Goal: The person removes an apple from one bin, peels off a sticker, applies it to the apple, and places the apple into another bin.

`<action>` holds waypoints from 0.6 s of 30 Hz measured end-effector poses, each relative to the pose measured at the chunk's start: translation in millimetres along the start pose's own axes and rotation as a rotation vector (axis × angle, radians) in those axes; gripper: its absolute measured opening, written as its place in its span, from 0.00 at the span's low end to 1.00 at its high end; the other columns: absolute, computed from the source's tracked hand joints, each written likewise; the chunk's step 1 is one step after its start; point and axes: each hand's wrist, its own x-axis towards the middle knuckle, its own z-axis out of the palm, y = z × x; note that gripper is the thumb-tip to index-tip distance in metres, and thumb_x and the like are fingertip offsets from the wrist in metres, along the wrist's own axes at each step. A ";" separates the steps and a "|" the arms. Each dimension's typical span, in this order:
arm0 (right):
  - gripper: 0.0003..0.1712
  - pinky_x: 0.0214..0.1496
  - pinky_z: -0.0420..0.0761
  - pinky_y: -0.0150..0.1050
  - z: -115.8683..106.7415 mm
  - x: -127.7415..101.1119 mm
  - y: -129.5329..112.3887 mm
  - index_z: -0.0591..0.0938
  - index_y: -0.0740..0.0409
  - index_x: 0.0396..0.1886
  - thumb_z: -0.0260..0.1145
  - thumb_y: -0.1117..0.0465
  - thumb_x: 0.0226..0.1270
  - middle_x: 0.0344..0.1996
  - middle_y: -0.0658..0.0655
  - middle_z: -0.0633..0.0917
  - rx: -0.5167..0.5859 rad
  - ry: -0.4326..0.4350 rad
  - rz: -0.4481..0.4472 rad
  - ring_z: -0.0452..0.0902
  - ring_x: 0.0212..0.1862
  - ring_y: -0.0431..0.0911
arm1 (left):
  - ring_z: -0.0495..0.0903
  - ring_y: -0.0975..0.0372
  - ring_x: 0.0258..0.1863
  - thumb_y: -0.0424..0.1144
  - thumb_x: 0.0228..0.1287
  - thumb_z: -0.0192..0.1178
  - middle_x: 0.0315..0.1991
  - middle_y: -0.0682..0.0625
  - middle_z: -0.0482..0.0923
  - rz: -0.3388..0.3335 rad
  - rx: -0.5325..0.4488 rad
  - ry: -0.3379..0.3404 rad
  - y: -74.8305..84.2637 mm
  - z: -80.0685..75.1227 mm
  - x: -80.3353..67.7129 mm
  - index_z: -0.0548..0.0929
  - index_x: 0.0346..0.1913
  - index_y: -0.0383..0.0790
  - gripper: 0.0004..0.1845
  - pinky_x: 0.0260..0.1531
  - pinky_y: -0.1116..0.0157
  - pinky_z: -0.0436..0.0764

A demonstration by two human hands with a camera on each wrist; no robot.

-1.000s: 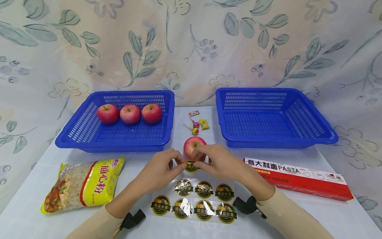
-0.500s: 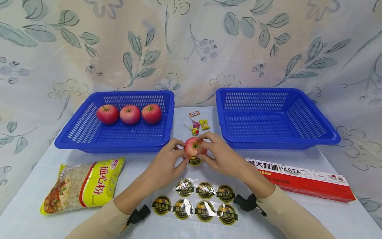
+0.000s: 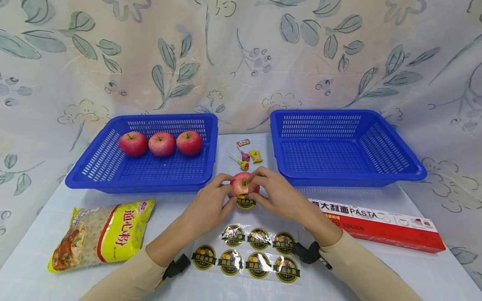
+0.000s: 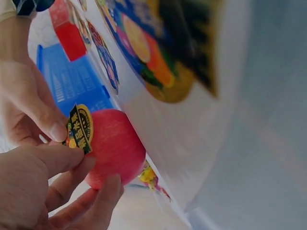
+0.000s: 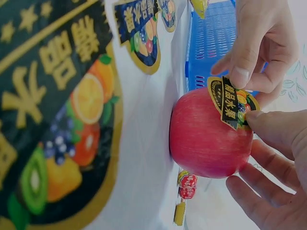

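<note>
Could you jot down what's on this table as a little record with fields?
Hands: left hand and right hand hold the apple and press a sticker onto it
Sticker sheet: seven round labels, near the table's front edge
Left basket: three apples
Right basket: nothing visible inside
Between baskets: small sweets
Left front: yellow bag
Right front: red pasta box

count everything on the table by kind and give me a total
apples: 4, three in the left basket and one between the left hand and right hand
blue baskets: 2
stickers: 8, seven on the sheet and one on the held apple
candies: 4
noodle bag: 1
pasta box: 1
total: 20
</note>
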 end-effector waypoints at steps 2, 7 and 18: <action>0.07 0.51 0.80 0.41 0.8 0.4 0.4 0.83 0.51 0.32 0.75 0.63 0.65 0.44 0.49 0.83 -0.004 0.005 -0.005 0.80 0.47 0.43 | 0.82 0.57 0.38 0.35 0.66 0.67 0.58 0.44 0.79 0.001 0.012 0.003 0.2 0.0 0.1 0.82 0.30 0.43 0.07 0.30 0.62 0.80; 0.07 0.50 0.80 0.41 1.5 1.5 0.9 0.84 0.52 0.33 0.76 0.64 0.63 0.41 0.48 0.82 -0.020 0.014 -0.008 0.79 0.45 0.43 | 0.83 0.56 0.39 0.34 0.64 0.69 0.58 0.44 0.79 0.001 0.018 0.007 1.0 -0.5 0.8 0.81 0.30 0.43 0.07 0.30 0.61 0.81; 0.12 0.54 0.83 0.39 2.6 1.3 5.3 0.81 0.57 0.43 0.75 0.67 0.62 0.46 0.51 0.80 0.069 0.034 0.041 0.78 0.49 0.45 | 0.75 0.59 0.34 0.39 0.70 0.66 0.49 0.44 0.75 -0.039 -0.023 0.018 2.5 1.3 3.4 0.77 0.60 0.34 0.21 0.32 0.62 0.81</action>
